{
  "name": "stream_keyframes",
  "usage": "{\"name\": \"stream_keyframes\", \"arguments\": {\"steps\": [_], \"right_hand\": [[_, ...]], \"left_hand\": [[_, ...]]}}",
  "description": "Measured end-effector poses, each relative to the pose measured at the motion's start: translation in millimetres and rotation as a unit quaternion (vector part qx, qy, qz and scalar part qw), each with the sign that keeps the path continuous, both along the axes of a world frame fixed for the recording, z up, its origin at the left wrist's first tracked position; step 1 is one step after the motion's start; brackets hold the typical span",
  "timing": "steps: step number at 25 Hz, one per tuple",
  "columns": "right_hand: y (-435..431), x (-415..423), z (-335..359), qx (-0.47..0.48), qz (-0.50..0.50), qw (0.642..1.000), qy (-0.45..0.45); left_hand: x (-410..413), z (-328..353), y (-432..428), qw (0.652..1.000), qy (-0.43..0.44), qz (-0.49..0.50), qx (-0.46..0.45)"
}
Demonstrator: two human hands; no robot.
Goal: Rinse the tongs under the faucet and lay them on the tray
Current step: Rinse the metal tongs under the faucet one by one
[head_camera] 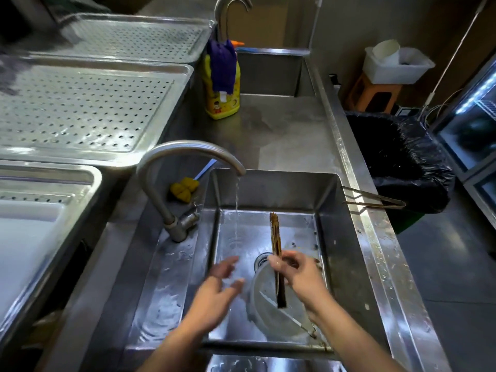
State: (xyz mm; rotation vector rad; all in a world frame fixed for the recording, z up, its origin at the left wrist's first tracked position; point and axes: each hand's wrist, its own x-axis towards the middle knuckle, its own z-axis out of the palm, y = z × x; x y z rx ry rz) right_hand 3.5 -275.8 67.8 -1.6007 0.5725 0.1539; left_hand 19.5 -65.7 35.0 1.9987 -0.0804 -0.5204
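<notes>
The right hand (298, 272) is pinching the tongs (276, 237) near their middle. Its curled fingers are squeezing both arms together, probably so that one hand is enough to steer them. The tips are pointing toward 12 o'clock over the sink (330, 237). Water (236, 200) is falling from the faucet (188, 149) at about 10 o'clock of those tips, so the tongs are hanging just beside the stream, not in it. The left hand (217, 288) is hovering spread and empty at 9 o'clock of the tongs, likely ready to rub them. The perforated tray (80, 103) is waiting on the tabletop at 10 o'clock, well apart. Blur is smearing the left fingers. The tongs' lower end is overlapping a pale round vessel (263, 312), and I cannot tell whether they are touching.
</notes>
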Motion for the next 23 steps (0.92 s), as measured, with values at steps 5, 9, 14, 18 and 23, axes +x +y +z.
{"name": "stream_keyframes", "arguments": {"steps": [5,9,14,18,23], "right_hand": [[45.6,-4.0,-1.1,0.14,-0.014,0.988,0.068],[39.7,7.7,0.3,0.089,0.024,0.993,0.068],[11.8,36.9,-3.7,0.094,-0.069,0.992,-0.039],[24.9,35.2,-12.3,0.17,0.01,0.985,0.002],[28.8,59.3,-8.5,0.148,-0.001,0.989,0.005]], "left_hand": [[-18.9,17.0,-41.5,0.981,0.113,-0.005,-0.158],[-18.2,15.8,-31.4,0.974,0.125,0.002,-0.188],[-19.7,-0.9,-28.2,0.969,0.155,0.021,-0.191],[-16.5,-5.0,-27.7,0.958,0.168,0.074,-0.22],[-12.8,-8.3,-17.0,0.975,0.135,0.065,-0.164]]}}
